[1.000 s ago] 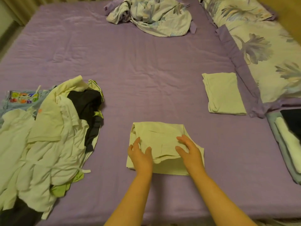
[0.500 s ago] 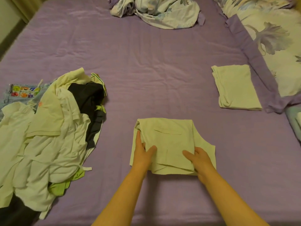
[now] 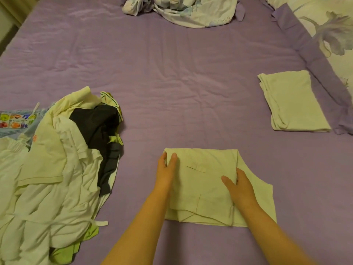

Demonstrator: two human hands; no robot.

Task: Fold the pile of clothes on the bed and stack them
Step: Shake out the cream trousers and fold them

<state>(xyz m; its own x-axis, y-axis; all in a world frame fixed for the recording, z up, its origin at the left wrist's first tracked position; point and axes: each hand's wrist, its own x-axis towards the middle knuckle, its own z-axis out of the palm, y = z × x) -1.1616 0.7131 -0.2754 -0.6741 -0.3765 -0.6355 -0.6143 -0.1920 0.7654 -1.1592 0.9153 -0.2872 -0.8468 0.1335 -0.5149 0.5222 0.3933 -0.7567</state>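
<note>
A pale yellow garment (image 3: 206, 188), folded into a rough rectangle, lies on the purple bed (image 3: 172, 83) right in front of me. My left hand (image 3: 165, 175) holds its far left edge, thumb on top and fingers along the side. My right hand (image 3: 241, 188) grips the right edge of the upper folded layer, thumb on top and fingertips tucked beneath. To the left sprawls the unfolded pile of clothes (image 3: 57, 169), mostly white and pale yellow with a dark piece in it. One folded pale yellow garment (image 3: 292, 102) lies alone at the right.
A crumpled floral sheet (image 3: 181, 10) is bunched at the far end of the bed. A floral duvet with a purple border (image 3: 324, 60) runs along the right side. A colourful printed item (image 3: 15, 118) peeks out behind the pile at the left edge.
Both hands left the near middle of the folded garment. The left slid up to its far left edge and the right moved onto the right edge of the top layer.
</note>
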